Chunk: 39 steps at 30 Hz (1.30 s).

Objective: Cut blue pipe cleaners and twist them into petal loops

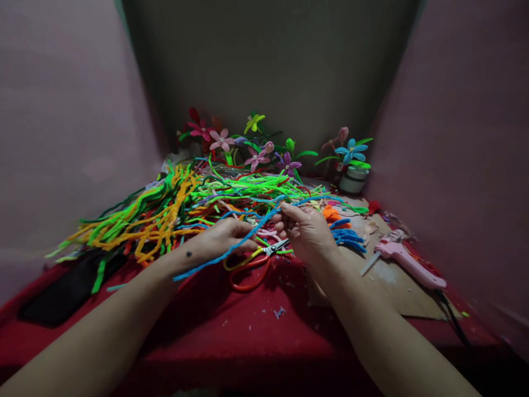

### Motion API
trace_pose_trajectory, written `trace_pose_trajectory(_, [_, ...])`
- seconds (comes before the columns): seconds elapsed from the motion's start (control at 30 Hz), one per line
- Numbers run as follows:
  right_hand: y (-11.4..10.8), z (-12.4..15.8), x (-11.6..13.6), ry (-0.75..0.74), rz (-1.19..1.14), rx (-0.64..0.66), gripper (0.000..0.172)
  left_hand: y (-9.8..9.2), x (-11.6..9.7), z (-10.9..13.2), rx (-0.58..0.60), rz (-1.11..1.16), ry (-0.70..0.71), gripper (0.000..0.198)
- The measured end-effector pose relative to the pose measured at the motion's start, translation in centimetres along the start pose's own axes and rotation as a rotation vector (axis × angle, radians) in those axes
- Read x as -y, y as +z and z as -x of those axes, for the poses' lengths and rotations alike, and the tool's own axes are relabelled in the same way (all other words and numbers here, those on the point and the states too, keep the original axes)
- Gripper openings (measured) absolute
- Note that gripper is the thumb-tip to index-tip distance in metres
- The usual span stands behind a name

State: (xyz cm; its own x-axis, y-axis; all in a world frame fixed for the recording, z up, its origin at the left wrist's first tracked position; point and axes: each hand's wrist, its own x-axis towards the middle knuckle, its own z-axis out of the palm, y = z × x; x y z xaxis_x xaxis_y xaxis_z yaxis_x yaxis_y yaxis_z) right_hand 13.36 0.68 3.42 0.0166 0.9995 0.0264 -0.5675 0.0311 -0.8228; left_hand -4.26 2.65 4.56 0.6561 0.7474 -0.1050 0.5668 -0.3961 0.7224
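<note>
A long blue pipe cleaner (pixel 231 251) runs slantwise in front of my left wrist and up to my right hand. My right hand (pixel 306 223) pinches it between thumb and forefinger, the other fingers curled below. My left hand (pixel 233 231) reaches toward the scissors with thumb and fingers apart; the blue strand crosses in front of it and partly hides the fingers. Beneath and between the hands lie scissors (pixel 250 273) with red and yellow handles, blades slightly parted. Close behind the hands spreads a heap of green pipe cleaners (pixel 256 187).
Orange pipe cleaners (pixel 159 223) lie left, near a black phone (pixel 61 289). At right a pink glue gun (pixel 411 264) rests on cardboard (pixel 397 292), beside a blue bundle (pixel 349 240). Pipe-cleaner flowers (pixel 256 159) and a jar (pixel 354 179) stand behind on the red cloth (pixel 256 336).
</note>
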Motion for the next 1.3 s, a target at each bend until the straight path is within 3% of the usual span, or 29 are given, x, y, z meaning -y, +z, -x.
trace_pose_trajectory(0.1, [-0.2,-0.3,0.2,-0.034,0.001,-0.072,0.019,1.0,0.3,0.0,-0.001,-0.516,0.02,0.013])
trace_pose_trajectory(0.2, [-0.4,-0.4,0.1,-0.055,0.008,-0.109,0.02,2.0,0.0,0.2,0.02,-0.745,0.019,0.013])
trace_pose_trajectory(0.37, [-0.6,-0.7,0.5,-0.144,-0.057,-0.141,0.015,2.4,-0.2,0.3,0.009,-0.8,0.008,0.016])
trace_pose_trajectory(0.5, [-1.2,-1.2,1.7,-0.315,-0.154,-0.278,0.011,1.6,-0.2,0.7,-0.076,-0.842,0.053,0.012])
trace_pose_trajectory(0.63, [-1.7,-1.6,2.3,-0.368,-0.121,-0.353,0.013,1.0,-1.0,1.3,-0.128,-0.86,0.091,0.012])
trace_pose_trajectory(0.8, [-1.5,-1.5,1.5,-0.332,-0.047,-0.331,0.017,1.5,-1.7,1.2,-0.256,-0.944,-0.003,0.019])
trace_pose_trajectory(0.97, [-0.9,-1.0,0.5,-0.34,-0.004,-0.302,0.017,2.7,-1.6,0.7,-0.283,-1.091,-0.082,0.028])
trace_pose_trajectory(1.3, [-0.3,-0.3,-0.1,-0.345,0.065,-0.251,0.017,3.2,-1.9,0.7,-0.304,-1.092,-0.142,0.036])
